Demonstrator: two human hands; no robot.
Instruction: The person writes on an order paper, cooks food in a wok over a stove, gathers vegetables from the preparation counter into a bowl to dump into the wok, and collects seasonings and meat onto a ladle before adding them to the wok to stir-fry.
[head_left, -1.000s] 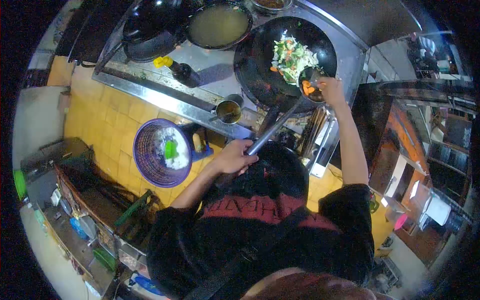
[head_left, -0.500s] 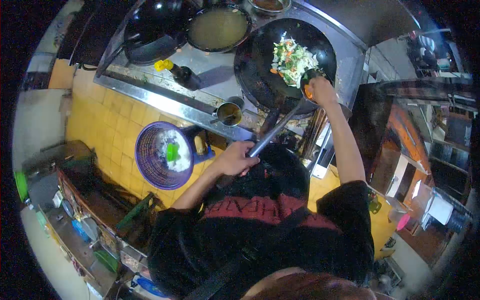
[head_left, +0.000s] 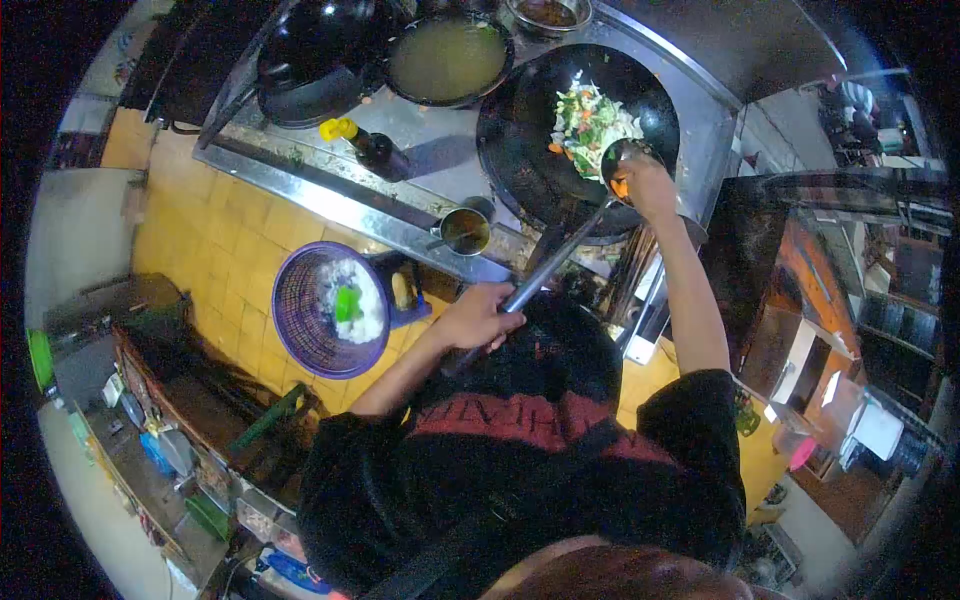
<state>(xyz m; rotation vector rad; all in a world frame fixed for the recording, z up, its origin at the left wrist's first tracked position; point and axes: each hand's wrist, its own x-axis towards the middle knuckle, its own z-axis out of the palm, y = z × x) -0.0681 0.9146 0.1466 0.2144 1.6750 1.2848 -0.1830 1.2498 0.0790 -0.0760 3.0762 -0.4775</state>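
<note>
My left hand (head_left: pixel 478 318) is wrapped round the handle of a long metal ladle (head_left: pixel 562 258), which slants up to the right. The ladle's bowl rests over the right side of a large black wok (head_left: pixel 515 135). Orange pieces, like carrot, (head_left: pixel 620 188) lie in the bowl. My right hand (head_left: pixel 652 188) reaches into the bowl with its fingers bent together; what they pinch is hidden. Beside the bowl, a heap of chopped vegetables (head_left: pixel 590 125), white, green and orange, sits in the wok.
A yellow-capped dark bottle (head_left: pixel 380 155) and a metal cup (head_left: pixel 465 232) stand on the steel counter. Behind are a pan of cloudy liquid (head_left: pixel 447 60) and a bowl (head_left: pixel 545 14). A purple basket (head_left: pixel 290 320) holding white food and a green item is at left.
The view has shifted slightly, so most things appear a little to the right. Both hands keep nearly the same place on the ladle, with the right fingers still in its bowl.
</note>
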